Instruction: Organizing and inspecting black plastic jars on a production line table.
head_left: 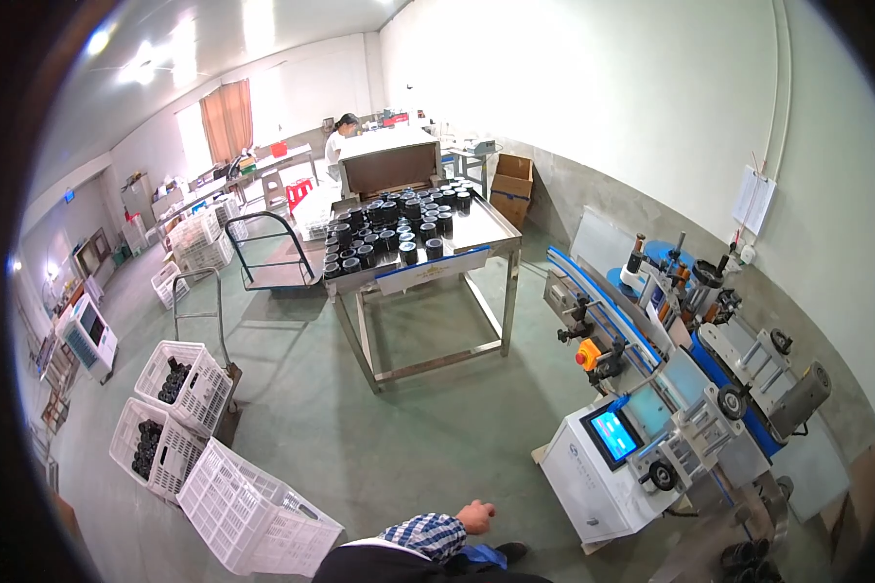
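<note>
My left hand [475, 517], in a blue checked sleeve, is at the bottom centre with its fingers curled; I cannot make out whether they hold anything. A blue item [481, 555] shows just below it, beside my dark shoe. My right hand is not in view. To the right stands a steel machine [710, 408] with a lit screen [613, 431] and orange-housed red button [586, 356]. To the left, an empty white crate [245, 500] lies beside two crates [154, 452] of black items. Ahead, a steel table [480, 216] bears several dark lidded jars [407, 252].
A flatbed trolley [280, 277], a trolley handle [196, 278], stacked crates [194, 238] and an air cooler [83, 335] stand to the left. A person [335, 146] is behind the large box [389, 146] at the back. Cardboard boxes [510, 185] stand by the right wall.
</note>
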A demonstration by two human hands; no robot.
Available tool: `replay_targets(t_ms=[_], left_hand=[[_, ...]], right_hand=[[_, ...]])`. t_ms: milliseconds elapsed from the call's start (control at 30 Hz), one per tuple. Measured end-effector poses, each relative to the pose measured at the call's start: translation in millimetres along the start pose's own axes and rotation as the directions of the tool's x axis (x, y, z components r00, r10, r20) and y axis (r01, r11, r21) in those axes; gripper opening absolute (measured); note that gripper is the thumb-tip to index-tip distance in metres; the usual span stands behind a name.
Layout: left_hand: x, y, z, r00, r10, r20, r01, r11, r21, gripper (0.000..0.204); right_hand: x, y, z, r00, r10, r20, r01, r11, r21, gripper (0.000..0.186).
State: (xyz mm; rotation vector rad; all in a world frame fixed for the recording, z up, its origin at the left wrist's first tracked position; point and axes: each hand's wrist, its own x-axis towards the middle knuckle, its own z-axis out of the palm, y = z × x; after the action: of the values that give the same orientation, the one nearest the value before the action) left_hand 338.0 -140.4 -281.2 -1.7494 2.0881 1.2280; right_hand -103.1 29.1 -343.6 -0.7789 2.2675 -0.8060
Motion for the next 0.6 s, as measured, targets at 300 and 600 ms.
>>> replay_targets(t_ms=[300,600], left_hand=[[-9,-14,-10,0.994,-0.105,-0.027,0.105,0.994,0.02,0.039],[-5,-11,-2,0.999,0.03,0.014,-0.03,0.999,0.027,0.04]], right_hand=[[28,-15,42,0.999,-0.036,0.006,0.036,0.999,0.023,0.051],[28,-23,87,1.0,-0.031,-0.001,0.031,0.998,0.054,0.05]])
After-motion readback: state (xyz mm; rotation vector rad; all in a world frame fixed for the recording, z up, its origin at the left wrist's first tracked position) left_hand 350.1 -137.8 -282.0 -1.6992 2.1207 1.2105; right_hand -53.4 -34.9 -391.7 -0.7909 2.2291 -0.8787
